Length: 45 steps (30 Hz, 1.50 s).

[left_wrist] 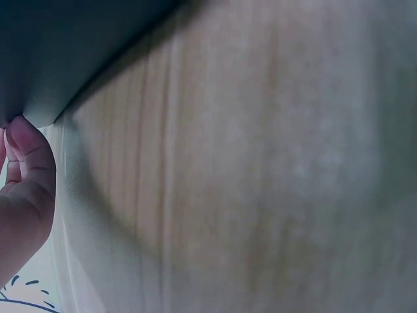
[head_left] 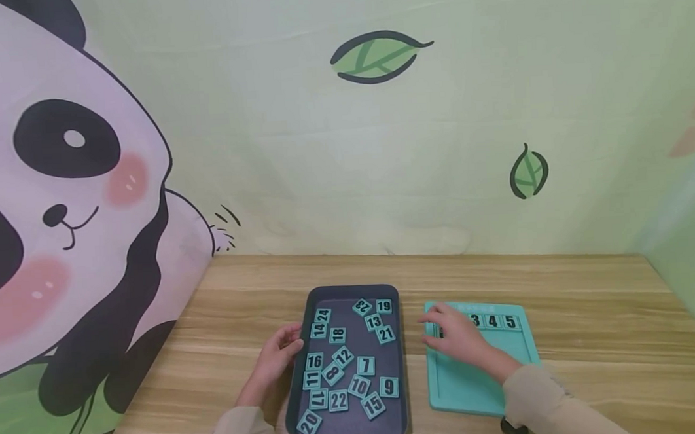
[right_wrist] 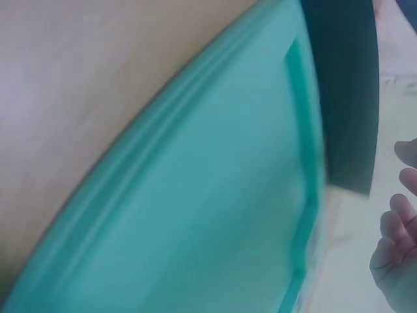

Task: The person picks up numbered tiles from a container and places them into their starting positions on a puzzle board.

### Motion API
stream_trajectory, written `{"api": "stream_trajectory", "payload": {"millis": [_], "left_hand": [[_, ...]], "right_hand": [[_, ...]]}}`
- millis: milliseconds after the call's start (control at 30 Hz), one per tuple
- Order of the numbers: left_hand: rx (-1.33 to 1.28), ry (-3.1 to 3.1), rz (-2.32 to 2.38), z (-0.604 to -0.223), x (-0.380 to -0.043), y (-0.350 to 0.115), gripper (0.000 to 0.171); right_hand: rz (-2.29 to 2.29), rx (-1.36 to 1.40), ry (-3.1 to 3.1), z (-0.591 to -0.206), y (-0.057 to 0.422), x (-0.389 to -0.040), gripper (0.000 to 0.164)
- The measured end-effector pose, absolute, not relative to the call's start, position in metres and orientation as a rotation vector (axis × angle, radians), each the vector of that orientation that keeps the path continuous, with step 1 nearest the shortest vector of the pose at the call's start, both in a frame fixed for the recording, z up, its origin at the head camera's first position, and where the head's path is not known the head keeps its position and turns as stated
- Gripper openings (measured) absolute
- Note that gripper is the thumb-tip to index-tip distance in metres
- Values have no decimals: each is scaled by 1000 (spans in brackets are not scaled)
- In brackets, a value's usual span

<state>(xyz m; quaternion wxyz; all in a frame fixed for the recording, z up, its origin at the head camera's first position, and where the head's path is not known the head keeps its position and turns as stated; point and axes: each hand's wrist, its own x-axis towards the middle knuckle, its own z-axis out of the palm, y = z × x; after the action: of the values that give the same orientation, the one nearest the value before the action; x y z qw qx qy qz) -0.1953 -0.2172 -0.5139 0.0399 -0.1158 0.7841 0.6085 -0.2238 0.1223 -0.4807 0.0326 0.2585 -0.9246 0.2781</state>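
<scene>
My left hand [head_left: 275, 358] holds the left rim of a dark blue-grey tray [head_left: 397, 411], thumb and fingertips at its edge. In the left wrist view the left thumb [left_wrist: 29, 140] lies against the tray's side [left_wrist: 71, 52]. Loose turquoise number tiles lie scattered in the tray, among them the 7 tile [head_left: 366, 365] and the 9 tile [head_left: 388, 387]. My right hand [head_left: 456, 336] is over the upper left of a turquoise board [head_left: 468, 387], fingers spread and nothing visible between them. Tiles 3, 4 and 5 [head_left: 510, 322] sit along the board's top row; the hand hides the row's left end.
Tray and board stand side by side on a wood-grain table [head_left: 601, 335], a narrow strip of tabletop between them. Behind the table hangs a pale green backdrop [head_left: 297, 147] with a panda and leaves printed on it.
</scene>
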Motion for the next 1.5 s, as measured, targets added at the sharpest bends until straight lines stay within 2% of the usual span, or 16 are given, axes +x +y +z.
{"api": "stream_trajectory", "payload": {"millis": [333, 600, 833, 1133, 1500], "left_hand": [[-383, 2413, 1844, -516, -197, -218, 35], [-384, 2421, 1833, -516, -198, -217, 35], [-366, 2423, 1836, -514, -196, -217, 35], [-372, 2417, 1837, -513, -196, -217, 34], [-371, 2433, 1830, -516, -196, -217, 35]], "right_hand": [[817, 1036, -2800, -474, 82, -211, 33], [505, 1218, -2836, -482, 56, -211, 38], [306, 1227, -2922, -485, 40, -209, 42], [260, 1228, -2915, -493, 34, -208, 37], [552, 1173, -2842, -481, 46, -210, 33]]}}
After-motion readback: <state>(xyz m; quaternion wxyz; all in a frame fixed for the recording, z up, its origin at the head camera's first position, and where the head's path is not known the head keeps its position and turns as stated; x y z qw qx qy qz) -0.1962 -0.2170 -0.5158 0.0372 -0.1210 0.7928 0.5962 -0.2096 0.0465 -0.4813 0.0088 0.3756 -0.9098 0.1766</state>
